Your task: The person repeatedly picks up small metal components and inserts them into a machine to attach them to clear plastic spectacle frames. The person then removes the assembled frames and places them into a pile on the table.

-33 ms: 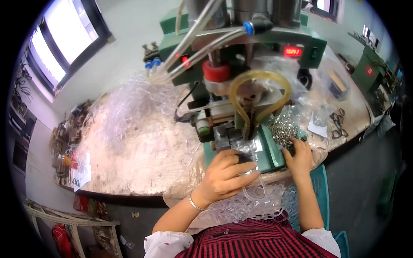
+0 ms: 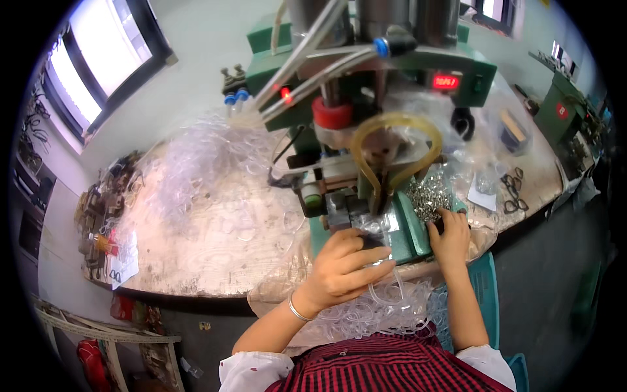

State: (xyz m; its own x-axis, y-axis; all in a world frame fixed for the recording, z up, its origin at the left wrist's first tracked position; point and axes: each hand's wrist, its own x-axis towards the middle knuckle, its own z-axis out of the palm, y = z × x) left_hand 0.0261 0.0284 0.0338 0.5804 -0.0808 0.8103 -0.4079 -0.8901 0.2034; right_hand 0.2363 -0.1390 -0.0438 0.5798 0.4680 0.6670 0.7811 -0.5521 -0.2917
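My left hand [image 2: 346, 264] is closed on a clear plastic tube [image 2: 390, 287], its fingers at the front of a green press [image 2: 408, 236]. The tube curves down from the fingers in a loop. My right hand [image 2: 450, 238] reaches to the edge of a heap of small shiny metal parts [image 2: 428, 196] on the press's right side. Its fingers are bent, with thumb and forefinger close together; whether a part sits between them is hidden. Above the die hangs a yellowish rubber loop [image 2: 434, 140], right over the working spot.
Many clear tube loops [image 2: 356, 313] lie in front of me. A larger tangle of clear tubing [image 2: 196, 157] covers the left rear of the wooden table [image 2: 189, 255]. Black-handled scissors [image 2: 513, 189] lie at the right. A teal basket [image 2: 484, 287] stands by my right arm.
My right hand has shifted slightly left, and its fingers have drawn in at the metal parts. My left hand stays in place with the tube.
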